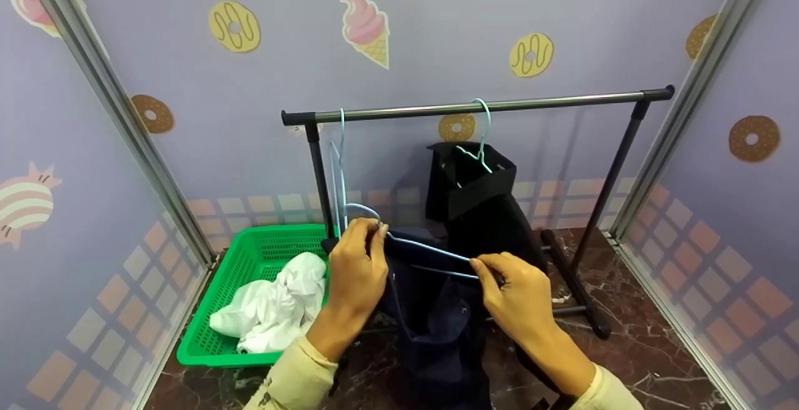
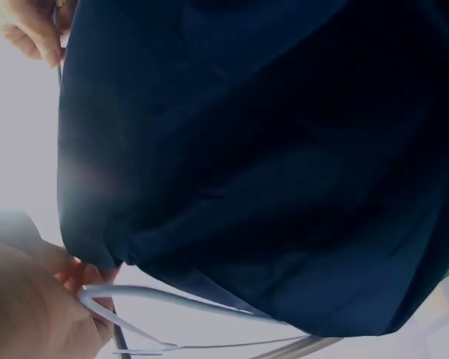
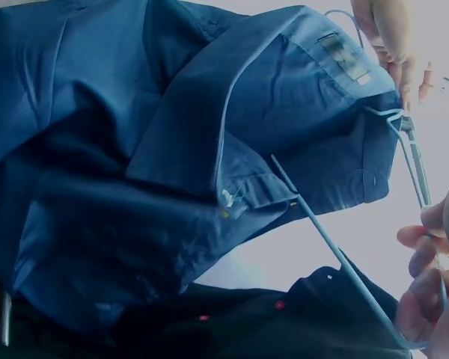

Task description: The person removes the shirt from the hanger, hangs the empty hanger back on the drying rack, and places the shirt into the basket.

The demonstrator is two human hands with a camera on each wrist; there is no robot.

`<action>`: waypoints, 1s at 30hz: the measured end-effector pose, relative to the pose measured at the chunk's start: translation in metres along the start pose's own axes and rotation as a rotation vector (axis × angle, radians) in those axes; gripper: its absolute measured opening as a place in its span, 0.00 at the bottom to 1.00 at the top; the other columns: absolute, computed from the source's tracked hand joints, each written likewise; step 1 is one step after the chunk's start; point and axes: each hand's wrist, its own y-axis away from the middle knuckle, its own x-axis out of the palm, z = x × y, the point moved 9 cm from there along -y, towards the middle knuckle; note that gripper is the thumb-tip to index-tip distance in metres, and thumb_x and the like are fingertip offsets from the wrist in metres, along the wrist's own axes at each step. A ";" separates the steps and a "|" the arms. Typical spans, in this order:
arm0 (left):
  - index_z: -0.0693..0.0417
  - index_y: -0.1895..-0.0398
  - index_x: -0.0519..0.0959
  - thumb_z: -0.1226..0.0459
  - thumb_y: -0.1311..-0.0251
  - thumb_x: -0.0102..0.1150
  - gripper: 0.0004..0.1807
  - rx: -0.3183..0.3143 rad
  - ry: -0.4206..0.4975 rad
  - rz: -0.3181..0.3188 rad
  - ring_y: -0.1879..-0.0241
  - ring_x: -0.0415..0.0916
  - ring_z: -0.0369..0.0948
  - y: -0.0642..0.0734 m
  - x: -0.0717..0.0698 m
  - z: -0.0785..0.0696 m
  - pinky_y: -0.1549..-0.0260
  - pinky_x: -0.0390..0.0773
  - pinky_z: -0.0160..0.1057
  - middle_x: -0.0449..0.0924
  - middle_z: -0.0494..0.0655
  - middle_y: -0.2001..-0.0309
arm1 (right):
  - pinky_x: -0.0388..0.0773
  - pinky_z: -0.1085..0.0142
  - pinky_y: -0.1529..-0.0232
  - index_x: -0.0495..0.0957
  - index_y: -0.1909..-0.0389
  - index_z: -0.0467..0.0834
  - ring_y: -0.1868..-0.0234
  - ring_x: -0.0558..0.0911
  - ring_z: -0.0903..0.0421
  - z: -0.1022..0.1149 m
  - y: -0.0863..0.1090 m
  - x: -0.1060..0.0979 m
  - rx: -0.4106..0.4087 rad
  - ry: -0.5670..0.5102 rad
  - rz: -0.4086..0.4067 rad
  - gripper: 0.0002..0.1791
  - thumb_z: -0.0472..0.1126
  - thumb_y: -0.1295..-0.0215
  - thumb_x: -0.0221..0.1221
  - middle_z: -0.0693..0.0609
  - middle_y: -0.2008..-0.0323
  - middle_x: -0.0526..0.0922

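Head view: a person's left hand [image 1: 360, 263] and right hand [image 1: 518, 297] hold a pale blue hanger [image 1: 431, 249] in front of a clothes rack [image 1: 562, 103]. The left hand pinches it just below the hook, finger and thumb together; the right hand pinches its other end. A navy garment [image 1: 443, 329] hangs down below the hanger, between the hands, its top open. More blue hangers [image 1: 342, 166] hang at the left of the rack's bar. Near the middle, a mint hanger [image 1: 485, 129] carries a black garment [image 1: 493, 229]. To the left, a green basket [image 1: 212, 355] holds white cloth [image 1: 281, 304] on the dark marbled floor [image 1: 661, 360]. The lilac wall [image 1: 424, 29] is printed with doughnuts and an ice cream

Left wrist view: the navy garment fills most of the picture. The left hand, large at lower left, pinches at its edge beside the hanger's curved hook — the right hand shows small at the upper left, at the same edge

Right wrist view: the right hand, at lower right, pinches the hanger's side. The hanger's lower bar slants up to the garment's open waist — a label [image 3: 346, 60] shows inside. The left hand, at top, grips the hanger's neck and the waist's corner
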 end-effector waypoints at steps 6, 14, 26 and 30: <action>0.63 0.55 0.83 0.71 0.24 0.58 0.05 -0.096 0.047 -0.002 0.61 0.85 0.45 0.003 0.005 -0.002 0.60 0.86 0.45 0.86 0.53 0.60 | 0.69 0.75 0.76 0.90 0.70 0.46 0.81 0.70 0.70 -0.008 0.002 -0.004 0.095 -0.097 -0.017 0.04 0.36 0.36 0.74 0.58 0.81 0.83; 0.61 0.42 0.83 0.68 0.20 0.54 0.12 -0.153 0.162 0.072 0.46 0.85 0.48 0.010 0.025 0.006 0.42 0.82 0.51 0.86 0.54 0.47 | 0.65 0.76 0.79 0.91 0.72 0.48 0.83 0.67 0.69 -0.033 0.004 -0.005 0.267 -0.200 0.005 0.07 0.35 0.34 0.72 0.60 0.84 0.79; 0.57 0.40 0.85 0.64 0.22 0.58 0.14 -0.159 0.183 0.125 0.31 0.78 0.56 0.010 0.039 0.029 0.31 0.69 0.61 0.85 0.56 0.39 | 0.69 0.75 0.77 0.91 0.73 0.52 0.82 0.71 0.66 -0.049 0.009 -0.008 0.427 -0.360 0.058 0.11 0.38 0.29 0.69 0.54 0.75 0.90; 0.56 0.41 0.86 0.63 0.22 0.58 0.13 -0.166 0.169 0.125 0.35 0.81 0.54 0.009 0.039 0.038 0.33 0.68 0.60 0.87 0.54 0.42 | 0.75 0.75 0.73 0.92 0.71 0.51 0.78 0.77 0.65 -0.052 0.010 -0.010 0.448 -0.351 0.070 0.10 0.39 0.28 0.69 0.53 0.71 0.92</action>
